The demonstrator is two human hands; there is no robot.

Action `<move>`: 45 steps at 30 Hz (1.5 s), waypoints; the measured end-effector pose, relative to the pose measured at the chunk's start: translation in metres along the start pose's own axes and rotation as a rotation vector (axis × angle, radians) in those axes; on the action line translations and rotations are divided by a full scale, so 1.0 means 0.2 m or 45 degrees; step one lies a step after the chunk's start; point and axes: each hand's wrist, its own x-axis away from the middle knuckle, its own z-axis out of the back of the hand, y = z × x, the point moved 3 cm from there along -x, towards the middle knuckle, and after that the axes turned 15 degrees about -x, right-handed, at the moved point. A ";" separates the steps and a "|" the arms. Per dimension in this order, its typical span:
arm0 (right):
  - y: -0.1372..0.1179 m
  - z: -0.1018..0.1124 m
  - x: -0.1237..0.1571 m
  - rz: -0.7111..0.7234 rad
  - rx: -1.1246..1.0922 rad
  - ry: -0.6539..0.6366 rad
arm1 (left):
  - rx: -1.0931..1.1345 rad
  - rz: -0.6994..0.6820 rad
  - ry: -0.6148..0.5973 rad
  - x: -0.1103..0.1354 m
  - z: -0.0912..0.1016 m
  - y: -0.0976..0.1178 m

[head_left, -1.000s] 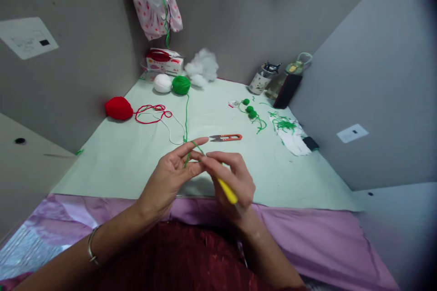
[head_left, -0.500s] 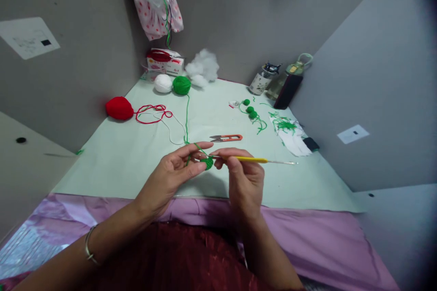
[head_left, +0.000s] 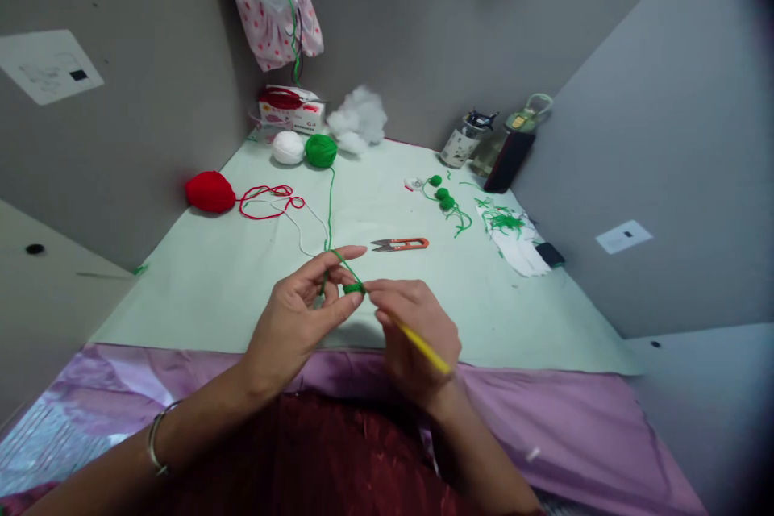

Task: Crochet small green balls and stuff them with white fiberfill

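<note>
Between thumb and fingers, my left hand [head_left: 299,306] pinches a small green crochet piece [head_left: 353,289]. Green yarn runs over its raised index finger and back to the green yarn ball [head_left: 321,151]. My right hand [head_left: 420,330] is closed around a crochet hook with a yellow handle [head_left: 423,345], which slants down toward me. The hook's tip meets the right edge of the crochet piece, mostly hidden by my fingers. Just beyond my hands lie orange thread snips [head_left: 400,244] on the pale table cover [head_left: 387,214].
A red yarn ball [head_left: 210,192] and white yarn ball [head_left: 289,147] are at left. Behind stand a box [head_left: 296,114] and white stuffing [head_left: 358,121]. Small green balls [head_left: 443,197], yarn scraps [head_left: 505,220], a cup [head_left: 459,147] and a phone-like dark slab [head_left: 511,163] are at right.
The hook has swung from nearly level to slanting down toward me as my right hand turned. The crochet piece has tilted and shifted slightly left with my left hand.
</note>
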 end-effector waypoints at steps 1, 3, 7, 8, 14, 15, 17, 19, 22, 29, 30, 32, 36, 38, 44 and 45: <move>0.00 -0.01 0.01 0.062 0.103 -0.030 | 0.094 0.048 -0.036 0.00 -0.01 -0.01; 0.00 -0.02 0.02 0.092 0.179 -0.012 | 0.308 0.206 -0.162 0.00 -0.03 -0.02; 0.06 0.02 0.00 -0.235 -0.263 0.269 | 0.513 0.390 -0.231 -0.02 -0.02 -0.03; 0.07 0.03 -0.01 -0.332 -0.399 0.332 | 0.511 0.365 -0.212 -0.03 -0.02 -0.02; 0.09 0.00 -0.03 -0.364 -0.451 0.195 | 0.312 0.136 -0.158 -0.01 -0.04 0.00; 0.08 -0.01 -0.02 -0.317 -0.393 0.163 | 0.294 0.119 -0.129 -0.01 -0.04 -0.01; 0.07 -0.02 0.01 -0.187 -0.241 0.130 | 0.326 0.137 -0.098 -0.01 -0.05 -0.01; 0.05 -0.02 0.02 -0.045 -0.089 0.107 | 0.420 0.235 -0.152 -0.02 -0.05 -0.02; 0.05 0.00 0.01 -0.045 -0.135 0.162 | 0.551 0.404 -0.268 -0.03 -0.04 -0.02; 0.11 0.01 -0.03 -0.543 -0.610 0.334 | 0.372 0.208 -0.176 -0.03 -0.03 -0.01; 0.12 0.00 -0.03 -0.571 -0.620 0.322 | 0.314 0.164 -0.174 -0.03 -0.03 -0.01; 0.14 0.00 -0.02 -0.629 -0.673 0.350 | 0.228 0.111 -0.179 -0.02 -0.04 -0.02; 0.17 0.01 -0.01 -0.699 -0.910 0.399 | 0.153 0.067 -0.170 -0.02 -0.01 -0.01; 0.16 0.02 -0.02 -0.693 -0.956 0.401 | 0.124 0.065 -0.155 -0.02 0.00 0.00; 0.08 0.05 -0.03 -0.517 -0.587 0.280 | -0.042 0.005 -0.078 -0.02 0.02 0.01; 0.06 0.05 -0.03 -0.437 -0.486 0.226 | -0.083 -0.006 -0.056 -0.02 0.02 0.01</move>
